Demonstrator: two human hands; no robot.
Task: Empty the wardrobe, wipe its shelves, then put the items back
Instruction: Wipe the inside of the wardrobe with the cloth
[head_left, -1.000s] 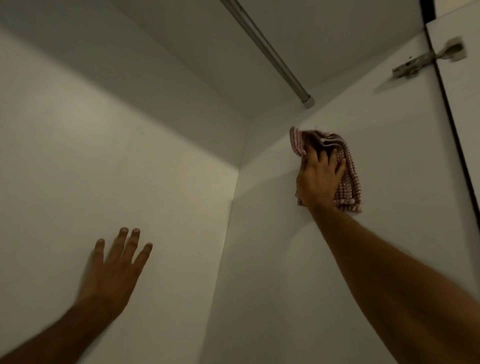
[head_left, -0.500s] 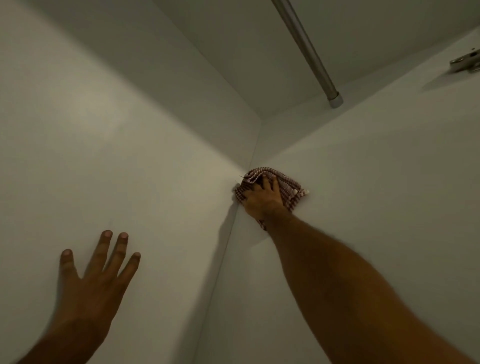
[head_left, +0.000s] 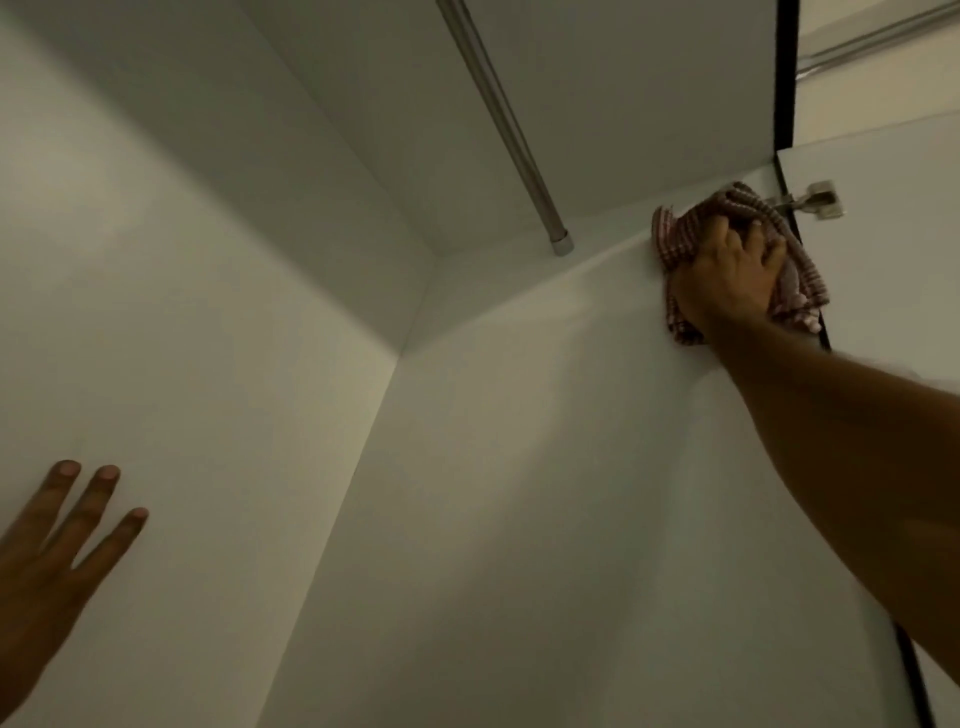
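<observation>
Two bare hands work inside a white wardrobe: the right hand (head_left: 727, 280) presses a bunched red-checked cloth (head_left: 680, 234) against the side panel (head_left: 545, 467) just beside the door hinge (head_left: 821, 200), while the left hand (head_left: 47, 561) lies flat, fingers spread, on the back panel (head_left: 182, 312).

You had open room across the wardrobe's back panel (head_left: 182, 312) and the lower side panel (head_left: 519, 519), with nothing standing between your two arms. Overhead, the hanging rail (head_left: 509, 130) ran under the top panel and met the side panel near the rear top corner, blocking any sweep there. At the side panel's front edge, the door hinge (head_left: 815, 200) sat just beside your right hand (head_left: 727, 275) and its cloth (head_left: 675, 234)
</observation>
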